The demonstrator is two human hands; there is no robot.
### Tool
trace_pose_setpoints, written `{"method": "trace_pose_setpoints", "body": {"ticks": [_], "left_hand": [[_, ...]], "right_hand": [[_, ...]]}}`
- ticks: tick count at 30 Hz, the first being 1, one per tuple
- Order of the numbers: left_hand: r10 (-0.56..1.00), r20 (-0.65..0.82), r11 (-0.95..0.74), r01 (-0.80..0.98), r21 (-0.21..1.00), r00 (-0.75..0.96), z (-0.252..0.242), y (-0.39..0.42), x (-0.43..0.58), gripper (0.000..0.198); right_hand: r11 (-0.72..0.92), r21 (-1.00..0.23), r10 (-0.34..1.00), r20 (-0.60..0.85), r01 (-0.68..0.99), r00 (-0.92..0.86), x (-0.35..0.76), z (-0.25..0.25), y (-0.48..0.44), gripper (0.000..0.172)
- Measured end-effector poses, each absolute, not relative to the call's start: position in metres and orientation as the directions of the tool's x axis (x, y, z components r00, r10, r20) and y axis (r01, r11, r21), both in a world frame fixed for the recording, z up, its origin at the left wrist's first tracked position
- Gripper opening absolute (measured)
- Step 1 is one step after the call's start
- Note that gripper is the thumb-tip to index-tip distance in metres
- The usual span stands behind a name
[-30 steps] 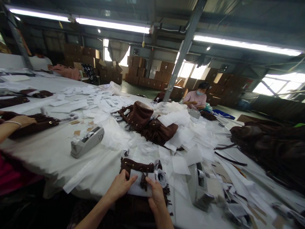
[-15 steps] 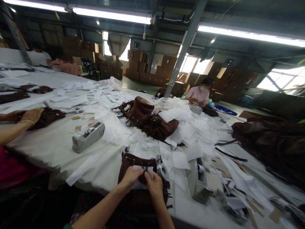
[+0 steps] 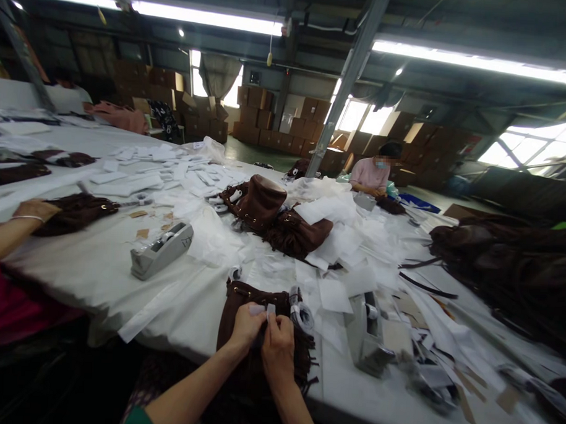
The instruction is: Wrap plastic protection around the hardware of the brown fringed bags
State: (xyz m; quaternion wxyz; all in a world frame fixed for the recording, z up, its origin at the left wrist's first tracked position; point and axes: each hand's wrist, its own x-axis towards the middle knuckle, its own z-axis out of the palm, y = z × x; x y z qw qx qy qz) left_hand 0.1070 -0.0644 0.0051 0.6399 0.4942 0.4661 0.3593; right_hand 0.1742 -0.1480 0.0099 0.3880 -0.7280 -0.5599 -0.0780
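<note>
Far left: a co-worker's hand point(image 3: 35, 208) with a bracelet at the wrist, resting flat on a brown fringed bag point(image 3: 79, 208) on the white table point(image 3: 90, 273).

Left of centre: one grey tape dispenser point(image 3: 161, 250), lying aslant on bare tabletop, well apart from your hands. Behind it, a scatter of white paper slips point(image 3: 159, 170).

Centre, near edge: your item, a brown fringed handbag point(image 3: 230, 321). It lies flat at the table's near edge, right in front of you. Its long axis runs from you towards the far side. The buckled top end points away from you, and the fringe end points back at you and hangs over the edge.

Your left hand point(image 3: 247, 325): fingers curled in narrow, pinching a small white paper piece point(image 3: 260, 310) on the upper middle of the handbag.

Your right hand point(image 3: 278, 351): just beside the left and touching it, fingers closed tight on the same paper piece, palm resting on the handbag.

Centre, further back: two brown bags point(image 3: 269, 211) heaped together, with loose white tissue sheets point(image 3: 338, 238) against them.

Right of your hands: a second tape dispenser point(image 3: 366, 332), near the handbag but not touching it.

Far side: a person in a pink top point(image 3: 370, 175), seated at the table.

Far right: a large heap of dark brown bags point(image 3: 508, 269).
</note>
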Motion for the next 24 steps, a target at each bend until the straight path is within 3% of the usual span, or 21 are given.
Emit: {"method": "trace_pose_setpoints", "body": {"ticks": [4,8,10,13,16,20,24], "left_hand": [[0.916,-0.237,0.258,-0.023,0.966,0.323,0.006,-0.066,0.104,0.015],[0.887,-0.281,0.316,-0.04,0.948,0.367,0.006,-0.06,0.098,0.024],[0.864,-0.302,0.346,-0.039,0.937,0.402,0.006,-0.056,0.094,0.027],[0.831,-0.298,0.353,-0.031,0.935,0.469,0.006,-0.052,0.089,0.03],[0.797,-0.262,0.317,-0.008,0.948,0.544,0.006,-0.052,0.085,0.031],[0.756,-0.187,0.201,0.05,0.978,0.628,0.007,-0.048,0.081,0.027],[0.737,-0.124,0.052,0.127,0.991,0.664,0.008,-0.039,0.076,0.014]], "right_hand": [[0.016,-0.443,0.809,0.532,0.897,0.248,0.171,0.006,-0.149,0.035],[0.103,-0.61,0.858,0.454,0.786,0.24,0.171,0.014,-0.157,0.036],[0.072,-0.785,0.876,0.345,0.616,0.337,0.177,0.016,-0.159,0.028],[-0.141,-0.973,0.847,-0.023,0.184,0.531,0.191,0.016,-0.152,0.036],[-0.261,-0.964,0.854,-0.258,-0.058,0.452,0.201,0.016,-0.138,0.046],[-0.284,-0.952,0.907,-0.306,-0.118,0.288,0.202,0.021,-0.123,0.046],[-0.304,-0.936,0.906,-0.342,-0.179,0.25,0.199,0.022,-0.116,0.045]]}}
